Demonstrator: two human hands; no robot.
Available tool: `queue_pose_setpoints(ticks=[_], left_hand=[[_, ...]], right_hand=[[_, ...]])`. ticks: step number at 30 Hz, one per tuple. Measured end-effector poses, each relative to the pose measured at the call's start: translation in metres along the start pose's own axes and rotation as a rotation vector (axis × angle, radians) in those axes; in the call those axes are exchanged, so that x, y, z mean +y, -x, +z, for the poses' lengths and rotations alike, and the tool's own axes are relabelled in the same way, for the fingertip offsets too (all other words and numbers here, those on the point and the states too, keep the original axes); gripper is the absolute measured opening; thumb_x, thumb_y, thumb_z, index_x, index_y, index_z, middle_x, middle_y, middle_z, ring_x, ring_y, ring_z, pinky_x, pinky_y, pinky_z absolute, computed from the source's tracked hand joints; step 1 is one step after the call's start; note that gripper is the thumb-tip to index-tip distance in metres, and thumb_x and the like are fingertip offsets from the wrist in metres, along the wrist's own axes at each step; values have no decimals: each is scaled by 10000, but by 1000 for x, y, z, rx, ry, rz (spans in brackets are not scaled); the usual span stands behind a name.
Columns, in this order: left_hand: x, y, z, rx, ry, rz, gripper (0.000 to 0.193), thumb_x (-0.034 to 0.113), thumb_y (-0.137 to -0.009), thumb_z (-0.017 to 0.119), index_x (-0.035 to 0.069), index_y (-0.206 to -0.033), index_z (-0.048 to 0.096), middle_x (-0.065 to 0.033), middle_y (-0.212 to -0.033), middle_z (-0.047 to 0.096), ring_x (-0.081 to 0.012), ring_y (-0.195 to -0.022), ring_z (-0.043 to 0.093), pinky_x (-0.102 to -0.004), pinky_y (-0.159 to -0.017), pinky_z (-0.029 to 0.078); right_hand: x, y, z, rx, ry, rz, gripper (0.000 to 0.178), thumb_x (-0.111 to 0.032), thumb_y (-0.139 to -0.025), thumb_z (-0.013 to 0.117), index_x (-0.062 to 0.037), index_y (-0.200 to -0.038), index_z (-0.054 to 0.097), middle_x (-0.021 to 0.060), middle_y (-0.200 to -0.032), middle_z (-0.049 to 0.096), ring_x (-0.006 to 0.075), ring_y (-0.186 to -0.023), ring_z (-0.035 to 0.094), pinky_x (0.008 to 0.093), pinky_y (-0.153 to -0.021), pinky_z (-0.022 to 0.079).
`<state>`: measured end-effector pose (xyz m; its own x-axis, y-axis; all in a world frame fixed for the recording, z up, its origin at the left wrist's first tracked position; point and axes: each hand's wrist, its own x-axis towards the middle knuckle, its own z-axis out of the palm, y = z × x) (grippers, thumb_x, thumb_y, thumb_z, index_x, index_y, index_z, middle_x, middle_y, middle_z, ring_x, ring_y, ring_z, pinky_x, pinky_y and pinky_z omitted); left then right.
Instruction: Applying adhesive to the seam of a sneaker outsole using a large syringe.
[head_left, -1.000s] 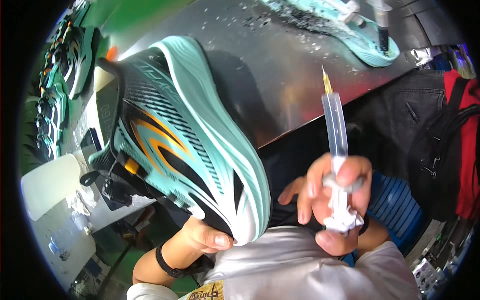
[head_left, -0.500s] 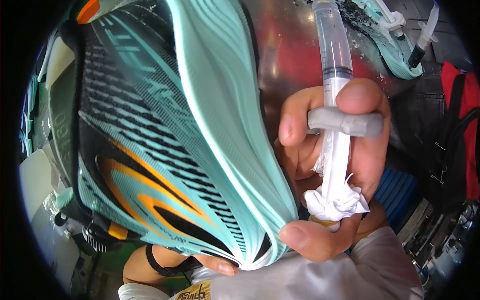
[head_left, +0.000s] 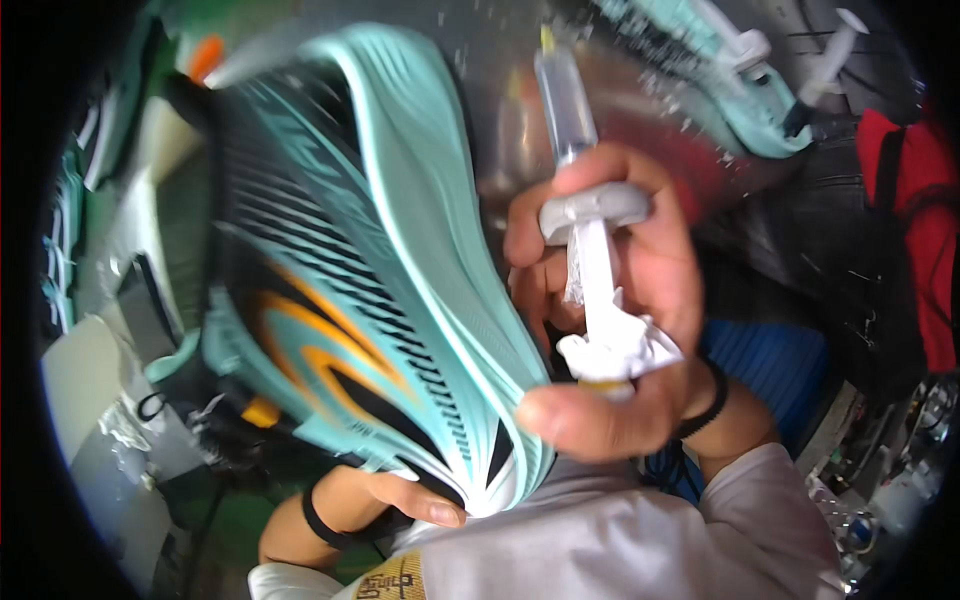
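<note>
Syringe and right hand sit further left than half a second ago, yellow needle hub now in frame up top; shoe looks smaller on my feed. Right hand has fingers around the grey flange, thumb by the white wad at the plunger end; can't tell if it's pressing. Left hand, lower left of centre, holds the toe under its thumb, other fingers hidden. Shoe fills centre-left, tilted, midsole side facing the syringe. I'd keep the toe braced, push straight along the plunger, needle line steady.
</note>
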<state>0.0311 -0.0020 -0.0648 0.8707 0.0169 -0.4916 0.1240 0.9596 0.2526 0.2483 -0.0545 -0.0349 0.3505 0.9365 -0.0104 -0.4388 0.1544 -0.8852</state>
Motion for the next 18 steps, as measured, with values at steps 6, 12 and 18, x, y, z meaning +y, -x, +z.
queue_pose_setpoints(ticks=[6, 12, 18], left_hand=[[35, 4, 41, 145, 43, 293, 771, 94, -521, 797, -12, -1208, 465, -164, -1129, 564, -276, -969, 589, -372, -802, 503], [196, -41, 39, 422, -105, 893, 265, 128, -864, 599, -60, -1029, 511, -184, -1053, 584, -253, -995, 593, -314, -847, 531], [202, -114, 118, 356, -797, 657, 403, 149, -854, 576, -50, -1187, 465, -125, -875, 620, -218, -729, 640, -276, -621, 492]], right_hand=[[-10, 33, -53, 61, -136, -99, 750, -82, -634, 721, -75, -1260, 307, 61, -1085, 446, 121, -876, 499, 310, -854, 454], [-21, 45, -49, -3, 53, -225, 728, -39, -622, 720, -46, -1238, 334, 48, -1024, 428, 121, -876, 479, 308, -839, 432], [-23, 66, -61, -49, 275, -242, 850, -148, -534, 854, -66, -1214, 351, 49, -987, 433, 113, -878, 457, 257, -781, 404]])
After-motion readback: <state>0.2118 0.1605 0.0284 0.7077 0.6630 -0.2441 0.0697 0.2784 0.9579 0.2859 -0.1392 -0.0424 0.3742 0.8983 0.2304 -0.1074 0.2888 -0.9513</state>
